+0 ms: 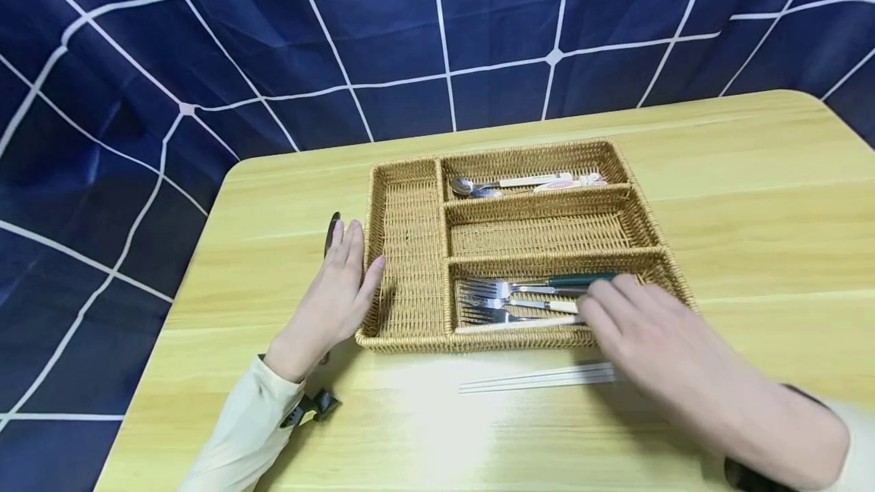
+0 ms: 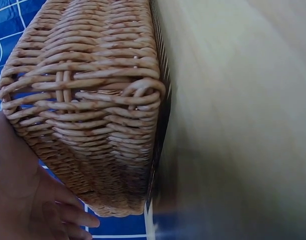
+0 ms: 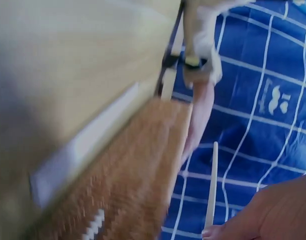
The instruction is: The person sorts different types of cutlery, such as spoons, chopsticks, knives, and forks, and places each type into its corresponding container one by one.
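My right hand is over the front right corner of the wicker cutlery tray. It pinches a white chopstick, which crosses the tray's front compartment just inside the front rim. Several forks lie in that compartment, with green, white and dark handles partly hidden by the hand. My left hand rests against the tray's left wall with its fingers straight. In the left wrist view, the fingers are beside the woven wall.
White chopsticks lie on the table in front of the tray. Spoons with pale handles occupy the back compartment. A dark-handled utensil lies left of the tray, mostly covered by my left hand. A blue gridded cloth hangs behind the table.
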Motion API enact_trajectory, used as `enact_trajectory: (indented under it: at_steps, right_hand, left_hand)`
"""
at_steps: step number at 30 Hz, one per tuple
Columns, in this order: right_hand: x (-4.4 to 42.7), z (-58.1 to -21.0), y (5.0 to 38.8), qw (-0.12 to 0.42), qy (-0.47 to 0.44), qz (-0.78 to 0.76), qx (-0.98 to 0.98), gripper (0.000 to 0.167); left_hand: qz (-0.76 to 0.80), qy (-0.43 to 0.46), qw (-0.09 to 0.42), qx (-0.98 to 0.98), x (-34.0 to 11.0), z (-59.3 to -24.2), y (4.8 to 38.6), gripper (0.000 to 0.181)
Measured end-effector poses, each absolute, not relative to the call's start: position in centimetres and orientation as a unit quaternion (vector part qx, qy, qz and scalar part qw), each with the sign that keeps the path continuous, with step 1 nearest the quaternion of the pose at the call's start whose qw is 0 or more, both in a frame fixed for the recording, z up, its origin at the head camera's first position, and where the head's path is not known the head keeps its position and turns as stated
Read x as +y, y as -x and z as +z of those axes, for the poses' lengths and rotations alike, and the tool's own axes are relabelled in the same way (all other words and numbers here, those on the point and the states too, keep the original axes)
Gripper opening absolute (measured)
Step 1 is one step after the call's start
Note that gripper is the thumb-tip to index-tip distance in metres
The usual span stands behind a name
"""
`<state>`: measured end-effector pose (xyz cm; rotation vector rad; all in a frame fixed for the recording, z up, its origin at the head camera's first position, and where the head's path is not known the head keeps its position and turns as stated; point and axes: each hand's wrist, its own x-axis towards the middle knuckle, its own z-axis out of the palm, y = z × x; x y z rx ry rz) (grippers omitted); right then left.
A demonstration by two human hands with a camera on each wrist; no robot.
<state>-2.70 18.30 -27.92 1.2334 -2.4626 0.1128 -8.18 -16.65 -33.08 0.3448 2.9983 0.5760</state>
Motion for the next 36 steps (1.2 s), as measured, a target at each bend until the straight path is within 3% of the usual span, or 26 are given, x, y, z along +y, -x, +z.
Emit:
enact_trajectory:
  at_steps: [8,19,36]
  right_hand:
    - [19.1,-26.6,6.9,0.189,-0.436,0.035,-0.879,0.033]
    - [19.7,-28.7,12.7,0.195,-0.453,0.03,-0.869,0.022]
    - [21.1,-30.0,14.9,0.129,-0.428,0.02,-0.894,0.033]
  left_hand:
    - [0.181,-0.114,0.038,0.976,-16.7,-33.0,8.2,0.071]
    - [0.179,-0.114,0.045,0.976,-16.6,-33.0,8.2,0.072]
    - [0.183,-0.113,0.033,0.976,-16.5,-32.8,8.3,0.069]
